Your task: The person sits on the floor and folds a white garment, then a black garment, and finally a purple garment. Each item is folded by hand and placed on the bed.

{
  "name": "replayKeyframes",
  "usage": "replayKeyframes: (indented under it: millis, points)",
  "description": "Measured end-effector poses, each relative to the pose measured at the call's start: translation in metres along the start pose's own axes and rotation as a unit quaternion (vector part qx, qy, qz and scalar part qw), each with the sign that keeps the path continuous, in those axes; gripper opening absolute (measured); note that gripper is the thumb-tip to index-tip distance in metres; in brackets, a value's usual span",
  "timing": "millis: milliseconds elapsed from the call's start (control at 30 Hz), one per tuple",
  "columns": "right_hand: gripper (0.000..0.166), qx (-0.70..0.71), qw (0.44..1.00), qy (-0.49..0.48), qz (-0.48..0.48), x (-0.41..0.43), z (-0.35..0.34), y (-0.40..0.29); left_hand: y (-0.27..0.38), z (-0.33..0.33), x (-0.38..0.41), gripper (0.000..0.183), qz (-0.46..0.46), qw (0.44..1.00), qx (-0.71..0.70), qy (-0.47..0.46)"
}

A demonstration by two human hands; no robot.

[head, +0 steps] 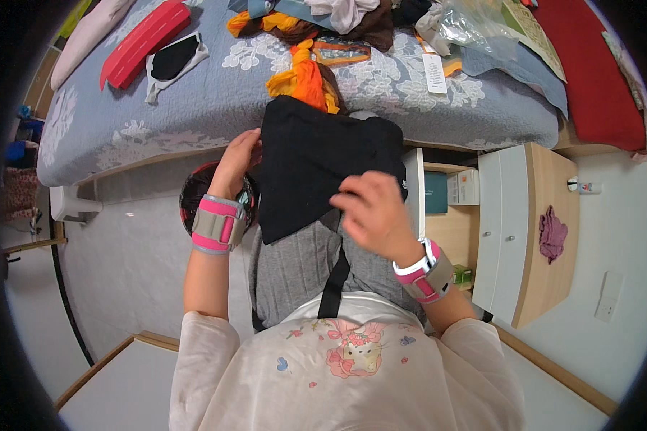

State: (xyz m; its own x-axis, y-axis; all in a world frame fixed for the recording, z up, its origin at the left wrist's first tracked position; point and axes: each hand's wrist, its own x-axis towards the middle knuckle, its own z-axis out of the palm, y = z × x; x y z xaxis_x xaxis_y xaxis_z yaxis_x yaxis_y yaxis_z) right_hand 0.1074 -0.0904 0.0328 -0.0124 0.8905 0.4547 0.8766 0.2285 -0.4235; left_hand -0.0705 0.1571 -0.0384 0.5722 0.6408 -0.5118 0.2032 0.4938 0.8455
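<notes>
A folded black cloth garment (323, 161) lies across my lap, over grey ribbed trousers (296, 264), with a small white mark near its right edge. My left hand (238, 161) is held flat alongside the garment's left edge, fingertips at the fabric and thumb side partly hidden. Over the garment's lower right part is my right hand (374, 213), blurred, its bent fingers apart and nothing seen in them. Pink and grey wrist wraps circle both wrists. An orange and yellow cloth (307, 81) hangs on the bed edge just beyond the garment.
The bed (194, 113) ahead bears heaped clothes, a red folded cloth (145, 46), a black and grey garment (175, 59) and a clear plastic bag (474, 27). A lined waste bin (194, 199) stands beside my left forearm. At right, a cabinet (550, 237) holds a purple cloth (552, 234), near an open drawer (450, 231).
</notes>
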Motion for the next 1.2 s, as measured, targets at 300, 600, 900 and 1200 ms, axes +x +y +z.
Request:
replayKeyframes:
  millis: [300,600,900,1200]
  points:
    - [0.04,-0.082,0.986,0.007,-0.142,0.012,0.032,-0.038,0.032,0.014,-0.004,0.02,0.014,0.976,-0.173,-0.129]
    - [0.032,0.01,0.981,0.01,-0.192,0.017,0.04,-0.041,0.03,-0.028,0.0,0.018,0.114,0.974,-0.192,-0.023]
    - [0.04,0.058,0.988,-0.012,-0.143,0.018,0.043,-0.04,0.018,-0.005,-0.131,0.044,0.38,0.86,0.297,-0.165]
    - [0.018,0.26,0.959,-0.028,0.107,0.053,0.033,-0.028,-0.011,0.012,-0.12,0.028,0.399,0.884,0.242,0.023]
